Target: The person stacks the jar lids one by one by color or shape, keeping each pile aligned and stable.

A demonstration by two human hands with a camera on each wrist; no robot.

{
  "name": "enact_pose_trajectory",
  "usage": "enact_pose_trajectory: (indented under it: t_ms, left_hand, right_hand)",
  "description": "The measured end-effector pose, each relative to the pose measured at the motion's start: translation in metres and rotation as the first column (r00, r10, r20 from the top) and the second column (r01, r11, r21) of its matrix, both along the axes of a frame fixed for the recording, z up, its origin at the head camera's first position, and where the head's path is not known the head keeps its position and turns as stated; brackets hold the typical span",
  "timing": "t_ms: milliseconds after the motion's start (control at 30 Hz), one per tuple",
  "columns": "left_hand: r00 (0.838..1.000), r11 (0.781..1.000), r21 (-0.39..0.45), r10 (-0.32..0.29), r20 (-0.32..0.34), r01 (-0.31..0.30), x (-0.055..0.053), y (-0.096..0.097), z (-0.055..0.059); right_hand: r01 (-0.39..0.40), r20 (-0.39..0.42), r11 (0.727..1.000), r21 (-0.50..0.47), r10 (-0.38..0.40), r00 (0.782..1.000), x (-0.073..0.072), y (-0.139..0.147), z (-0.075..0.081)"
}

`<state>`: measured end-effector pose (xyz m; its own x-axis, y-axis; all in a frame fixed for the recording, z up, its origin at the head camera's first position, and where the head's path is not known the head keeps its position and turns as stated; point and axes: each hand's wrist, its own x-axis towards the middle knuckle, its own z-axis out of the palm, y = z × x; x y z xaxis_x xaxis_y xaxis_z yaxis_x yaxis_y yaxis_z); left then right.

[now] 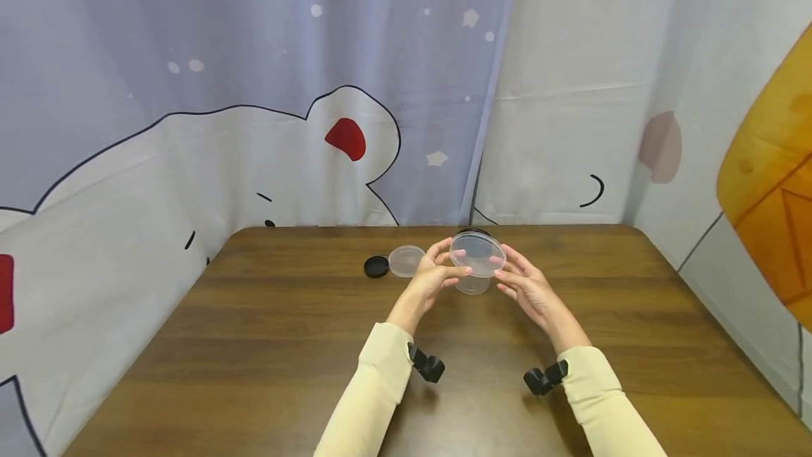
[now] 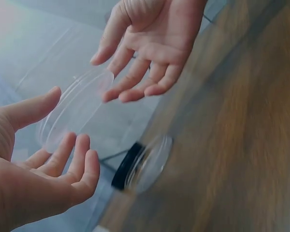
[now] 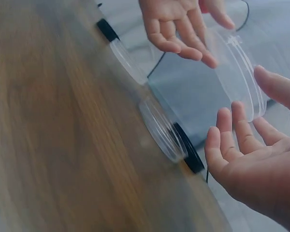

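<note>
Clear plastic, round and shallow, the dish (image 1: 478,254) is up over the brown wooden table (image 1: 285,358), and my left hand (image 1: 431,278) and right hand (image 1: 526,285) pinch its two sides. It looks slippery, so if one hand slips, it could drop and bump the clear round plastic tub (image 1: 473,287) on the table.

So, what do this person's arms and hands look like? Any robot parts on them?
The left sleeve and right sleeve are plain pale cream, reaching nearly to the wrists. A small, blocky black left device and matching right device sit by the cuffs. The left hand and right hand show no gloves or rings.
</note>
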<state>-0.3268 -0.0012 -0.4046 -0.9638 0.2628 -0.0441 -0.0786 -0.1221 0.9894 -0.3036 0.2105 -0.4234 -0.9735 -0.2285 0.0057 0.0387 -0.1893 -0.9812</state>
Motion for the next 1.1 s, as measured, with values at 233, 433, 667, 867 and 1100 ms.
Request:
enact_pose_trajectory:
  t_ms: [233, 433, 667, 867, 1100]
  left_hand:
    - [0.999, 0.999, -0.022, 0.044, -0.005, -0.044, 0.004, -0.033, -0.010]
    - [0.998, 0.998, -0.039, 0.055, -0.010, -0.055, 0.009, -0.058, -0.019]
    - [0.998, 0.996, -0.058, 0.063, -0.002, -0.063, 0.012, -0.076, -0.033]
    - [0.999, 0.997, -0.061, 0.052, 0.016, -0.051, 0.016, -0.081, -0.046]
    - [1.000, 0.995, -0.091, 0.031, -0.006, -0.031, 0.016, -0.083, -0.049]
  right_hand:
    - [0.003, -0.007, 0.995, 0.097, -0.003, 1.000, -0.003, -0.032, -0.005]
    - [-0.013, -0.004, 0.987, 0.160, 0.014, 1.000, -0.004, -0.055, -0.013]
    - [-0.047, -0.006, 0.977, 0.209, 0.049, 0.999, -0.003, -0.068, -0.023]
    - [-0.056, -0.021, 0.969, 0.241, 0.063, 0.998, -0.002, -0.072, -0.034]
    - [-0.040, -0.063, 0.957, 0.286, 0.061, 0.996, -0.005, -0.071, -0.037]
